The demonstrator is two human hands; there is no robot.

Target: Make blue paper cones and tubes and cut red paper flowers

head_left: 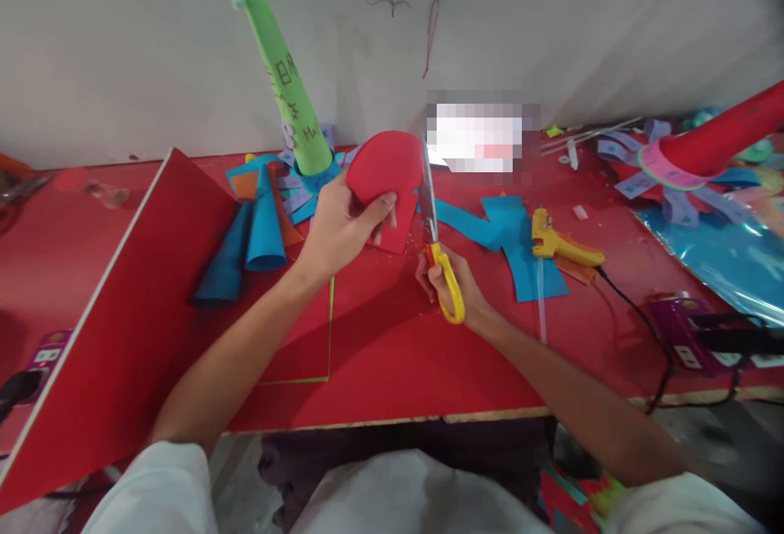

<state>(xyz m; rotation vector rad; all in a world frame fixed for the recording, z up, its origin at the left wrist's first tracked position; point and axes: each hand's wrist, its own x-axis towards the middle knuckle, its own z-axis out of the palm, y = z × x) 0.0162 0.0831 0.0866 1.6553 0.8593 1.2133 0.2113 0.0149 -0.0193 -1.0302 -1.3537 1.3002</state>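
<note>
A: Where is the red craft sheet point(389, 160), and what has hold of it?

B: It's up in front of you, above the red tabletop point(392, 397), in your left hand point(346, 228). You grasp it with the thumb pressed on the near face and the fingers curled mostly behind. The top is rounded; a squarer corner hangs below your fingers.

A: And the right hand point(466, 285)?

B: Yours is wrapped around the grips of the yellow-handled scissors point(434, 252). The blades point up along the sheet's right edge (whether any of it lies between them, you can't tell from here).

A: How should the sheet behave?

B: Judging by its look, light and thin, firm enough to stand up from your grip, yet likely to bend if you push on an unsupported edge. It's probably not slippery, so a gentle pinch should do; squeezing hard might crease or dent it.

A: Where is best to hold it?

B: Low on the rounded part, much as you have it, with your thumb flat and well away from the blades. Support close to the edge would steady it.

A: And the scissors?

B: Take them by the loops only. They're likely the heavier, stiffer thing, with smooth plastic grips, so seat your fingers deep.
</note>
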